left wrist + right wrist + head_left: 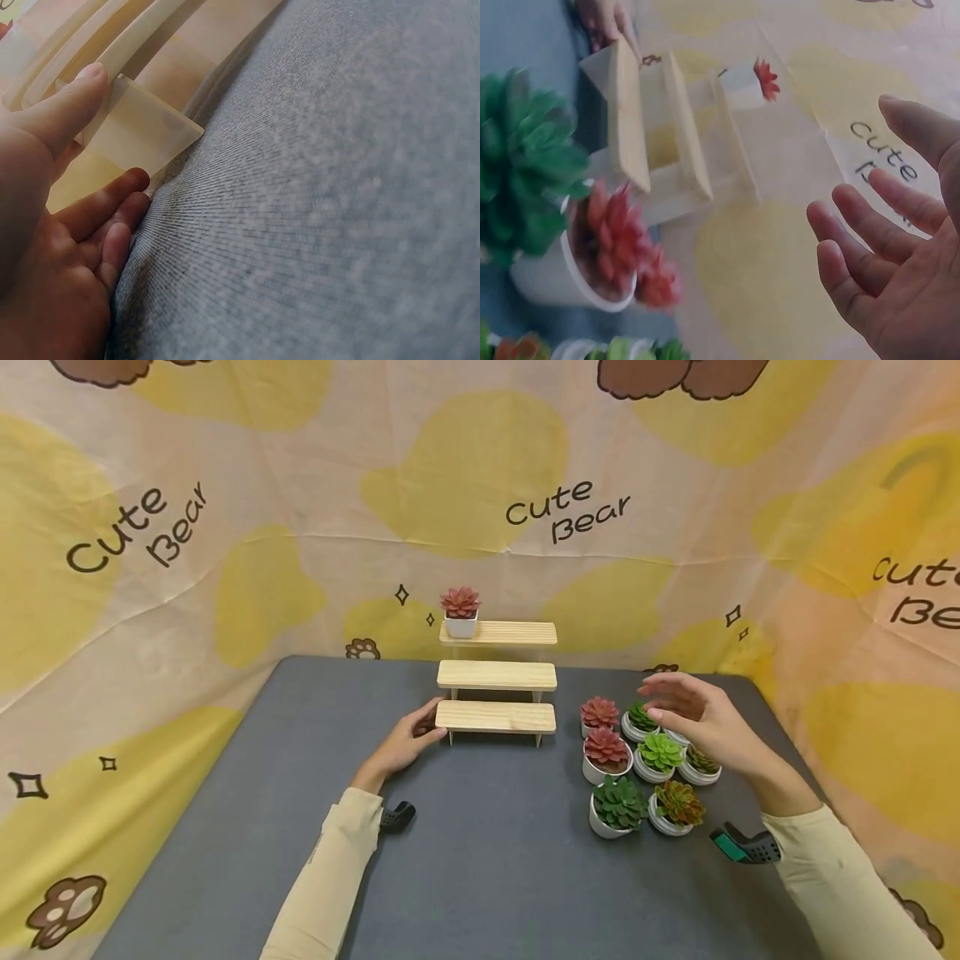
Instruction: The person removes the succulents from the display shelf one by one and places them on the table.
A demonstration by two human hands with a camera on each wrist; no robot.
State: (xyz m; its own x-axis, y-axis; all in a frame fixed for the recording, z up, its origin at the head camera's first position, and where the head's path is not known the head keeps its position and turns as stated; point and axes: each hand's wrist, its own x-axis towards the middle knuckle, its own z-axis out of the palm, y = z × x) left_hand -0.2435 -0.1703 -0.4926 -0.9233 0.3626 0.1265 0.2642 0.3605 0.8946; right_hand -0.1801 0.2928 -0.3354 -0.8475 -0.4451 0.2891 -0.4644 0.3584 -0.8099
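Note:
A three-tier wooden display stand [497, 717] with translucent side supports stands at the back middle of the table. My left hand [401, 745] grips the left end of its lowest step. In the left wrist view the thumb [88, 84] lies against the step's edge, and the other fingers are bent beside the clear side panel [154, 124]. On the top step, at the left, sits a pink potted succulent [460, 603]. My right hand [708, 722] hovers over the back of a group of potted succulents, fingers loosely bent and apart, holding nothing. The right wrist view shows its palm [915, 300] bare.
Right of the stand are pink succulents [606, 748], a dark green one [618, 803], a bright green one [660, 752] and an orange-green one [678, 803], all in white pots. A patterned cloth [465, 468] hangs behind the grey table [480, 860].

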